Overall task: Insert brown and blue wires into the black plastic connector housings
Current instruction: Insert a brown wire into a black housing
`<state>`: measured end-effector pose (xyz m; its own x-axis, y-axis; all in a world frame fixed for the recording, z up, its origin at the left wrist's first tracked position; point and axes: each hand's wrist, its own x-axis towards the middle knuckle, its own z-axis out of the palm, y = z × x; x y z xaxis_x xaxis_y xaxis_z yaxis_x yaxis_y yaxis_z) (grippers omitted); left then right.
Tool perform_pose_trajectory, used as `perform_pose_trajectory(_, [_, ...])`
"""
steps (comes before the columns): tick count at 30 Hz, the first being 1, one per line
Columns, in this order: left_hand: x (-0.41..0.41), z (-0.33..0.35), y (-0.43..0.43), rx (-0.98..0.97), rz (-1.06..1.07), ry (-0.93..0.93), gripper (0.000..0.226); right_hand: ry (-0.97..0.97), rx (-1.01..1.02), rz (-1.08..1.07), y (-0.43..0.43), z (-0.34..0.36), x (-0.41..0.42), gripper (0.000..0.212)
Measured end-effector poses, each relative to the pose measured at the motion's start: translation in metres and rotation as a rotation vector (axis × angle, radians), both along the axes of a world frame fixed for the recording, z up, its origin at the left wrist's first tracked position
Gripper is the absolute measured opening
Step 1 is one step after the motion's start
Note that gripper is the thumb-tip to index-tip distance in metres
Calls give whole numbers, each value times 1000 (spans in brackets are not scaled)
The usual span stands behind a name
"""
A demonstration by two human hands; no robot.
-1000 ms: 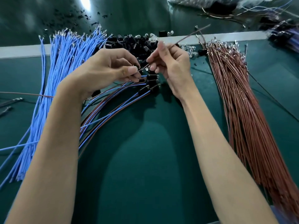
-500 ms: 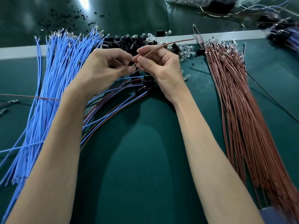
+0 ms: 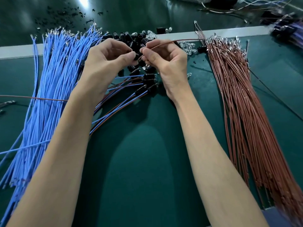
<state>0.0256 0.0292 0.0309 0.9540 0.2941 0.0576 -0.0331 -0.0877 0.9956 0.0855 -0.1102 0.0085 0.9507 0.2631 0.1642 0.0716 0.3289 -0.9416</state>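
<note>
Two bare forearms reach across a green bench [image 3: 147,169], and the hands meet over its far middle. The left hand [image 3: 106,59] has its fingers [image 3: 114,46] curled, with thumb and forefinger pinching a small black connector housing [image 3: 136,56]. Just beside it, the right hand [image 3: 167,63] pinches a single brown wire [image 3: 165,43] between thumb and forefinger. The wire's near end points at the housing; whether it has entered cannot be told. The rest of the wire runs off to the right above the bench, toward the far end of the brown bundle.

Behind the hands, a heap of loose black housings [image 3: 129,36] lies against the grey strip [image 3: 18,50] along the bench's far edge, with small clear parts [image 3: 188,46] scattered to its right. Just nearer than the hands, several wired housings [image 3: 148,79] lie together. Each trails a blue and a brown lead that pass under the left forearm toward the left edge.

A thick bundle of blue wires [image 3: 54,82] runs down the bench's left side from the far edge to the near left corner, with metal terminals at its far ends. A stray brown strand [image 3: 32,97] lies across it. A bundle of brown wires [image 3: 237,104] lies along the right side, from the far edge to the near right corner. Beyond the strip, black specks [image 3: 62,15] dot a darker surface.
</note>
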Motion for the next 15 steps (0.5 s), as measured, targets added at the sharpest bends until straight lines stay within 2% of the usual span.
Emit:
perform_pose_trajectory(10, [1,2,-10,-234,5,47,7,19,12,-35,0,-1,4,10])
perform_pose_trajectory(15, [0,1,-14,-265,-4,35,4,-3,-23,-29,1,-2,2,16])
